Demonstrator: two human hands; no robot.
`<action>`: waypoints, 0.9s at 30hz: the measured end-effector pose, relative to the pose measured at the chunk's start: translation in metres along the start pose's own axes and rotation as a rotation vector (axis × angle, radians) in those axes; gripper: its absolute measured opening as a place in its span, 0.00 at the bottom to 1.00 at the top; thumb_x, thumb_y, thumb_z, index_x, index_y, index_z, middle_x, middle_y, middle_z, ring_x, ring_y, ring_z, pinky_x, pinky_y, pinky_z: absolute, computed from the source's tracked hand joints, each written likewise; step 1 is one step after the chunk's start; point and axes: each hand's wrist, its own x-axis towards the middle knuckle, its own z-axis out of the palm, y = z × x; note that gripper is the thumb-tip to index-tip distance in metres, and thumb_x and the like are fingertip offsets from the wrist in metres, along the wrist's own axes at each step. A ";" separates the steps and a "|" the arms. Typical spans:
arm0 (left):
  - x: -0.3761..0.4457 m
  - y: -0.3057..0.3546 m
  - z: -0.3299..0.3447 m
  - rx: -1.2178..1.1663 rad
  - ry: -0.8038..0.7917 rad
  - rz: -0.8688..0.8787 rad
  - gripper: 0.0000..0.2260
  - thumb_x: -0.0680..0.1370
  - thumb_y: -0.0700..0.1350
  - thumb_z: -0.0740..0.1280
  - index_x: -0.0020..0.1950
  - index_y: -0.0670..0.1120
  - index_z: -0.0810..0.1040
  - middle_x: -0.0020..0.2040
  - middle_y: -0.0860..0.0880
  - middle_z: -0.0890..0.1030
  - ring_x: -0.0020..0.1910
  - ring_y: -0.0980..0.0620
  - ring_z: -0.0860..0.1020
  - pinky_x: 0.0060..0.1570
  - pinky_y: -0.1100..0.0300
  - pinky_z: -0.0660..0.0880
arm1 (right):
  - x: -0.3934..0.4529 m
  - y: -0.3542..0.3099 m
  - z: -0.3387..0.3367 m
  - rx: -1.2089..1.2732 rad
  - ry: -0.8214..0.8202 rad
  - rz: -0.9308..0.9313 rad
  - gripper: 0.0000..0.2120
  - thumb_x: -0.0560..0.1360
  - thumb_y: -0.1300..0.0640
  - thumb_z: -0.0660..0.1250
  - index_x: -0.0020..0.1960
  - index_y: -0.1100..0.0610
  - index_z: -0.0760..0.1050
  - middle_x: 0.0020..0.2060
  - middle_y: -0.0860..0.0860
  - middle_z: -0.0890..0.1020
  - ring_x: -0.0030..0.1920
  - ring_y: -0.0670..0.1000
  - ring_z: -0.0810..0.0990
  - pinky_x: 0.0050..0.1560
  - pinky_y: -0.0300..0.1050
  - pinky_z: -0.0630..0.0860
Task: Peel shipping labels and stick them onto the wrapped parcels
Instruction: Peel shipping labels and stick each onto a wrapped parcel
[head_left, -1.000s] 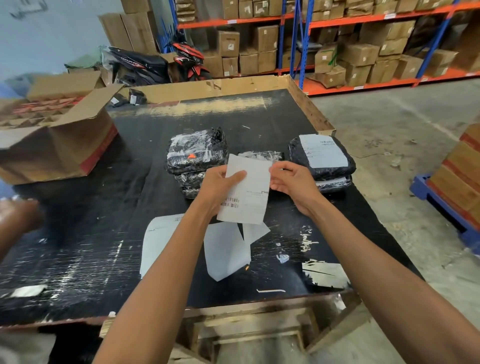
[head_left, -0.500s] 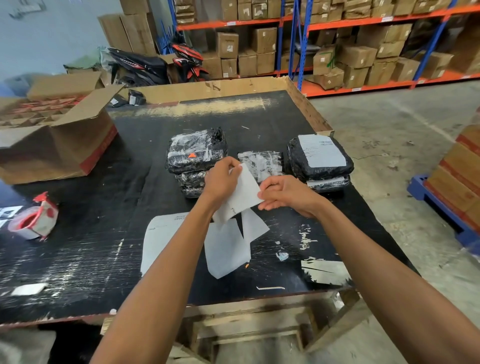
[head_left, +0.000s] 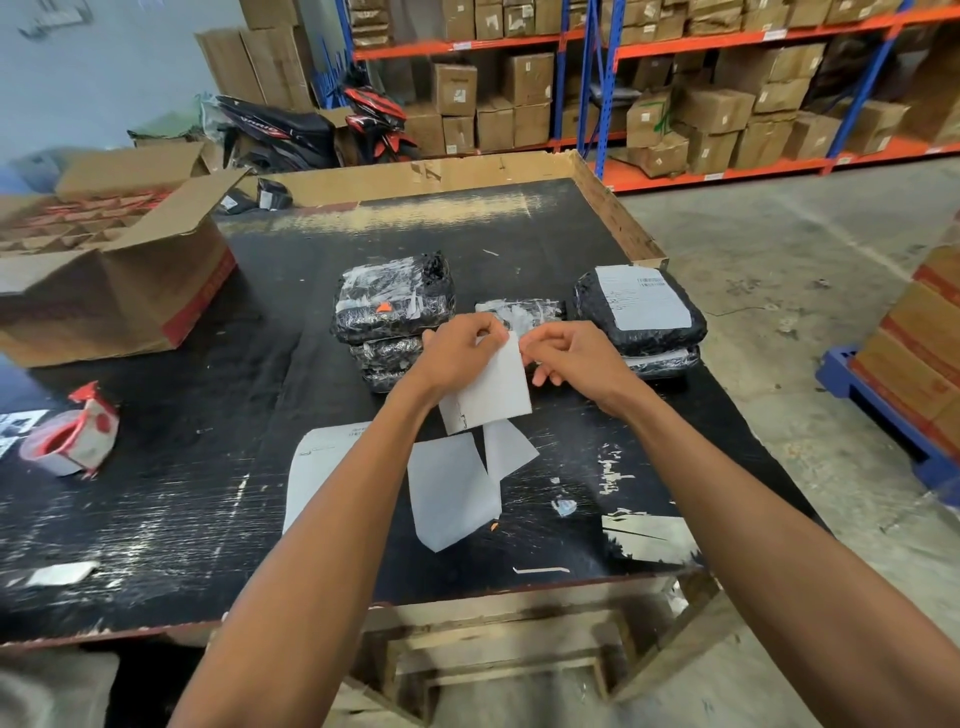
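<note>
- Since a moment ago the shipping label has swung up to hang below the hands, blank side towards the camera.
- Left hand pinches the label's top corner; right hand has come to the same corner, fingertips closed on it.
- Left of the label: tape dispenser, open carton, unlabelled parcel stack.
- Right of it: labelled parcel.
- Scuffed black table; boxed shelving behind.
</note>
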 end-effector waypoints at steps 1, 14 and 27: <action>0.000 0.000 -0.001 -0.001 -0.008 0.003 0.11 0.84 0.44 0.60 0.50 0.40 0.78 0.43 0.52 0.78 0.43 0.52 0.76 0.44 0.57 0.71 | 0.000 0.000 0.000 0.002 0.006 -0.004 0.05 0.78 0.60 0.68 0.47 0.56 0.83 0.39 0.51 0.87 0.32 0.49 0.81 0.32 0.38 0.73; 0.005 -0.006 0.001 0.037 -0.041 0.002 0.08 0.83 0.45 0.62 0.49 0.47 0.80 0.47 0.52 0.80 0.46 0.54 0.77 0.46 0.58 0.71 | 0.004 -0.002 -0.003 -0.029 0.002 -0.011 0.04 0.75 0.60 0.69 0.44 0.56 0.83 0.39 0.52 0.87 0.31 0.48 0.79 0.32 0.29 0.70; 0.009 -0.007 0.000 0.015 -0.065 0.024 0.08 0.83 0.45 0.63 0.47 0.47 0.80 0.42 0.59 0.79 0.43 0.55 0.76 0.45 0.57 0.71 | 0.010 0.001 -0.002 0.033 -0.025 -0.008 0.05 0.76 0.63 0.66 0.45 0.61 0.81 0.36 0.50 0.84 0.31 0.47 0.74 0.31 0.35 0.68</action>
